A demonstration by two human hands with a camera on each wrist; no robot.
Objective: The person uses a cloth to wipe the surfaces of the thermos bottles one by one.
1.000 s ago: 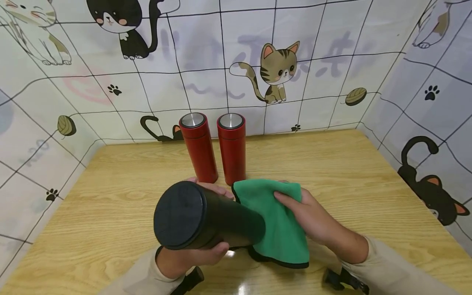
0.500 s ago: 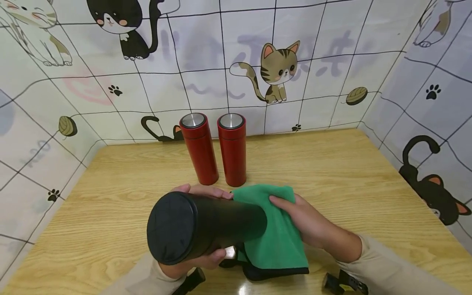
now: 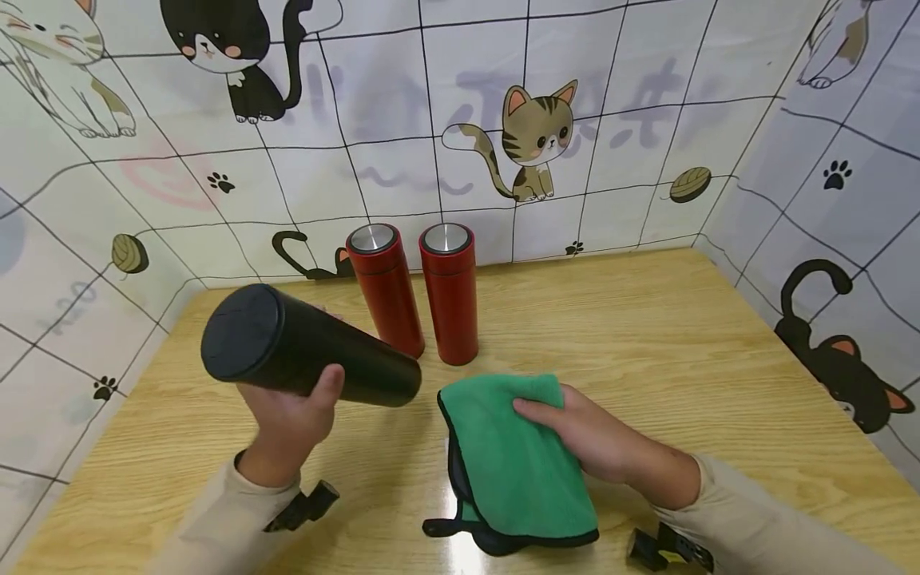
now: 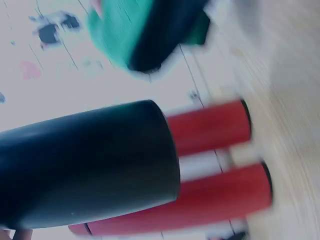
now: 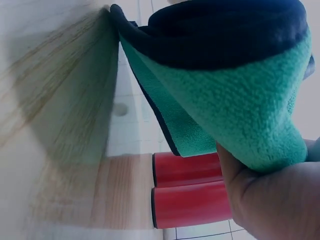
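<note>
A black thermos bottle point(image 3: 338, 351) lies tilted in the grip of my left hand point(image 3: 291, 415), its thumb along the near side and its other fingers mostly hidden behind. In the left wrist view the dark bottle point(image 4: 90, 162) spans the left half. My right hand point(image 3: 589, 431) pinches a folded green cloth point(image 3: 521, 463) with black edging, which hangs over the table. The right wrist view shows the cloth point(image 5: 240, 105) bunched above the thumb. Two red thermos bottles with silver lids, a left one point(image 3: 388, 295) and a right one point(image 3: 450, 299), stand upright behind.
The wooden table point(image 3: 632, 335) reaches back to a white wall sheet point(image 3: 611, 48) printed with cats and grid lines. Similar sheets rise along its left and right sides. Dark wrist mounts point(image 3: 305, 507) sit on both sleeves.
My left hand has moved left and up with the black thermos bottle, away from the green cloth. The cloth stays in my right hand, hanging lower and more in view. The red bottles stand unmoved.
</note>
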